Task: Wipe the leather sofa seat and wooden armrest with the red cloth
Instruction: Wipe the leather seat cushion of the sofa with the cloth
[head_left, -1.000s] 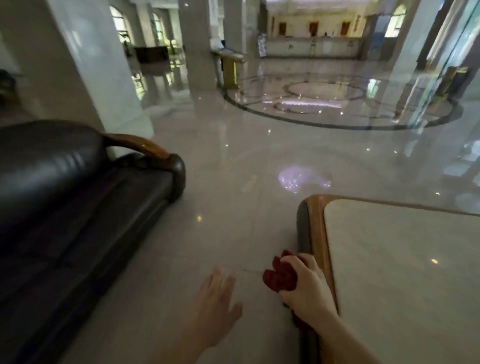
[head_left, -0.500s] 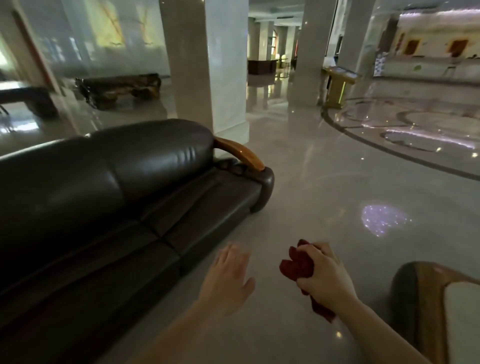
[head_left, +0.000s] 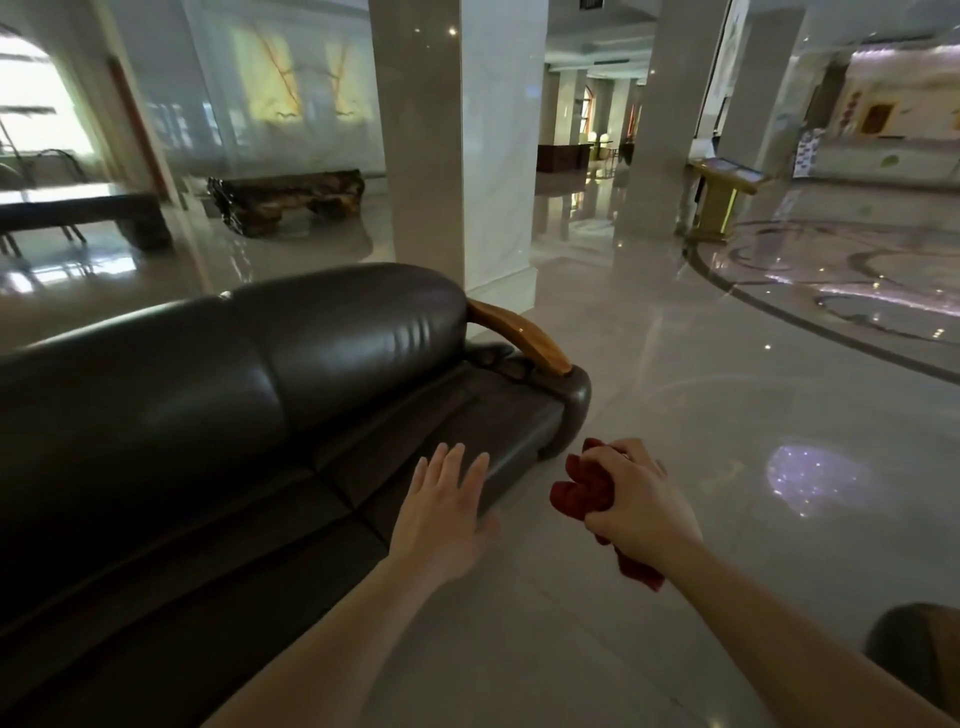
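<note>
A dark leather sofa (head_left: 218, 415) fills the left of the head view, its seat (head_left: 441, 421) running toward a curved wooden armrest (head_left: 524, 335) at the far end. My right hand (head_left: 641, 504) is shut on a crumpled red cloth (head_left: 584, 488), held over the floor just right of the seat's front edge. A tail of the cloth hangs below my wrist. My left hand (head_left: 449, 509) is flat with fingers spread, over the front edge of the seat; whether it touches the leather is unclear.
A polished marble floor (head_left: 675, 395) stretches right of the sofa. A white square pillar (head_left: 457, 140) stands behind the armrest. The rounded corner of a wood-edged table (head_left: 914, 644) shows at bottom right. A wooden bench (head_left: 285, 195) sits far back left.
The view has swung left, bringing the sofa to the centre and the table almost out of frame. Both hands have moved closer to the seat; the right hand keeps the cloth.
</note>
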